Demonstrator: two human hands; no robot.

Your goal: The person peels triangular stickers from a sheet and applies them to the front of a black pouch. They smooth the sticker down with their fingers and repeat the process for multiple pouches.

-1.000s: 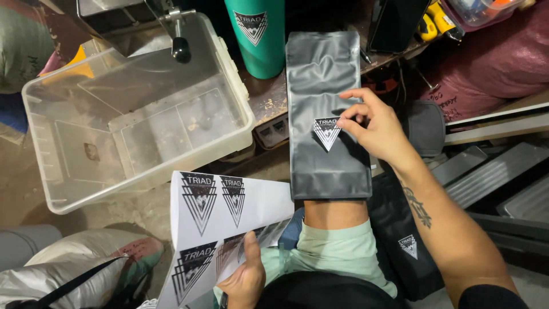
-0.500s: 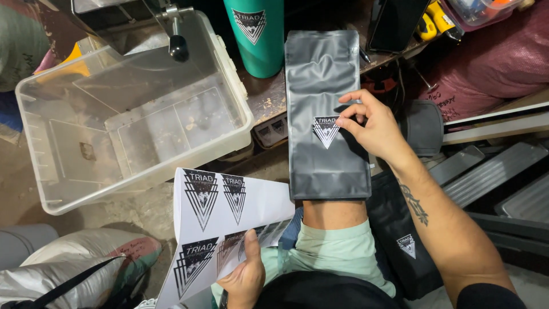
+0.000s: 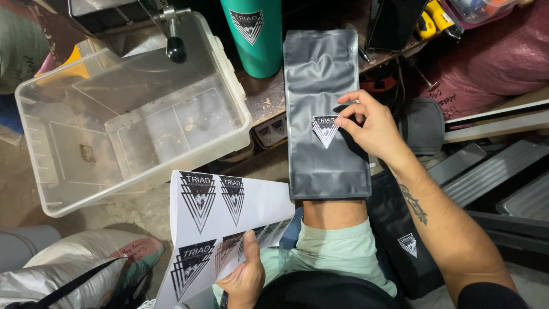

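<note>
A matte black flat pouch (image 3: 326, 74) lies lengthwise on my knee, its top towards the wooden shelf. A small white triangular sticker (image 3: 325, 130) sits on its middle. My right hand (image 3: 369, 129) rests on the pouch, fingertips pressing the sticker's right edge. My left hand (image 3: 243, 280) holds the lower edge of a white sticker sheet (image 3: 220, 226), thumb on top. The sheet carries several black triangular stickers and bends over my lap.
A clear plastic bin (image 3: 123, 120) stands open at the left on the floor. A teal bottle (image 3: 255, 31) stands on the wooden shelf behind the pouch. A second black pouch (image 3: 403, 246) with a sticker lies by my right thigh. Sacks (image 3: 86, 269) fill the lower left.
My right hand's fingers have shifted slightly on the sticker, staying pressed to the pouch. My left hand has slid a little up the sheet.
</note>
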